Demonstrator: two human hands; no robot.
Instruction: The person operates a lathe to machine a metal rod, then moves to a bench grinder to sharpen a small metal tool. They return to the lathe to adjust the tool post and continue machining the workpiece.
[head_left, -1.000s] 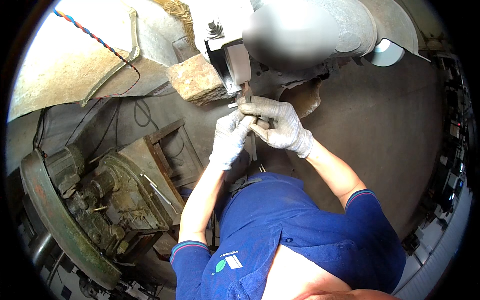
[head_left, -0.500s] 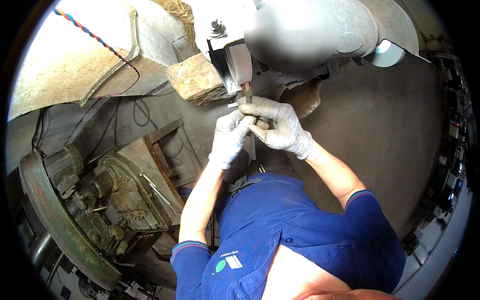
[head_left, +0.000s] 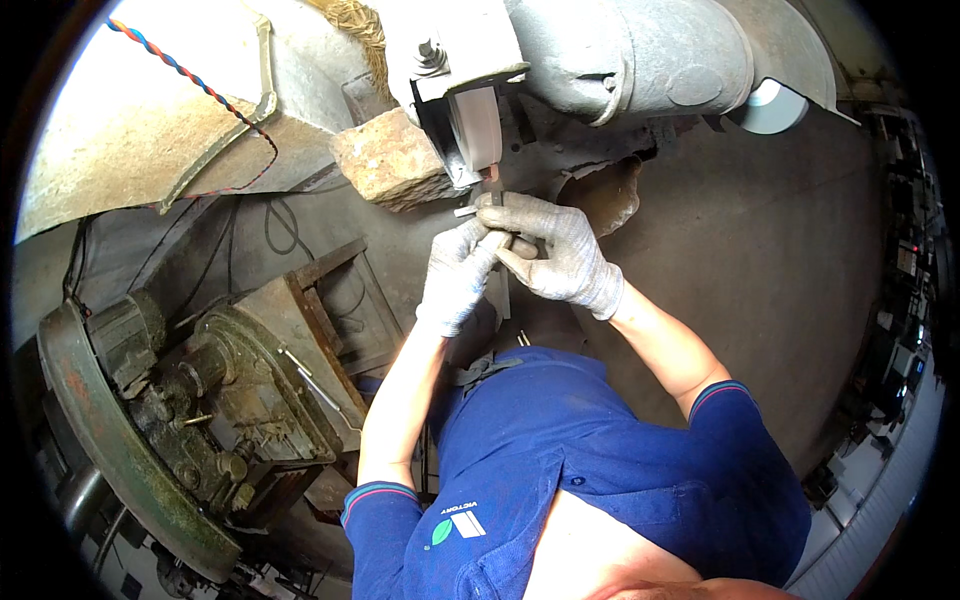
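My left hand [head_left: 458,275] and my right hand [head_left: 562,248], both in grey-white knit gloves, meet just below a grinding wheel [head_left: 476,128]. The fingers of both are closed together on a small, dark metal piece [head_left: 497,192], largely hidden by the gloves. Its upper end reaches the wheel's lower edge, where a small orange glow shows. A short, pale tip [head_left: 465,211] sticks out to the left of the fingers; I cannot tell whether it belongs to the same piece. The wheel sits partly inside a metal guard [head_left: 432,125] on the grinder's grey motor housing [head_left: 640,55].
A rough stone block [head_left: 392,160] lies left of the wheel. A second pale wheel [head_left: 772,108] shows at the housing's right end. At left stands a greasy machine [head_left: 240,380] with a large curved rim. A twisted coloured cord [head_left: 190,72] hangs at upper left.
Both hands and the metal piece stay almost still at the wheel. The blurred patch over the motor housing is gone, so the housing now shows plainly.
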